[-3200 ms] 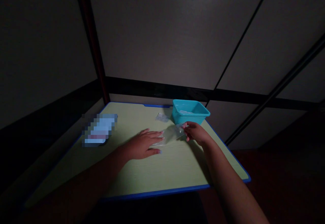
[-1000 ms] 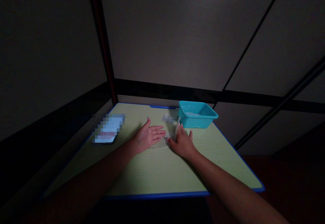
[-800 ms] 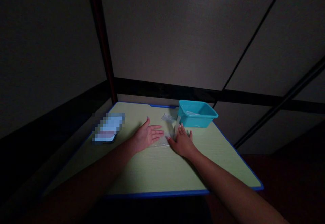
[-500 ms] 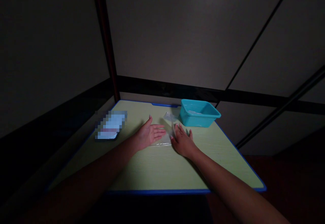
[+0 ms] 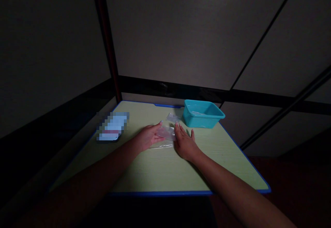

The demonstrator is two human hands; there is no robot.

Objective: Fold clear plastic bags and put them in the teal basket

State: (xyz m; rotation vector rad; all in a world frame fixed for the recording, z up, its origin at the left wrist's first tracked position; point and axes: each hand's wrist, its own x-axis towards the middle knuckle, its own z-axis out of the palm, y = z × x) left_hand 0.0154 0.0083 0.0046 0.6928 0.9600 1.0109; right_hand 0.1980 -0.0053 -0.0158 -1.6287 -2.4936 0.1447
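A clear plastic bag (image 5: 168,133) lies on the pale wood-grain table, part of it folded or lifted between my hands. My left hand (image 5: 148,139) pinches the left side of this film between thumb and fingers. Against the bag's right side rests my right hand (image 5: 185,144), palm down and fingers spread; whether it also grips the film is hard to see. Just beyond my fingers lies a small clear packet (image 5: 172,117), its contents too dim to make out.
A turquoise plastic basket (image 5: 200,120) stands at the back right, with something clear inside. On the left lies a phone (image 5: 112,128) with a blurred, lit screen. The table (image 5: 165,176) has a blue edge; dark panelled walls close in behind and on the left.
My left hand has gone from outstretched fingers to pinching the bag, whose film now lies across between my hands. The right hand stays nearly in place, its fingers shifted slightly.
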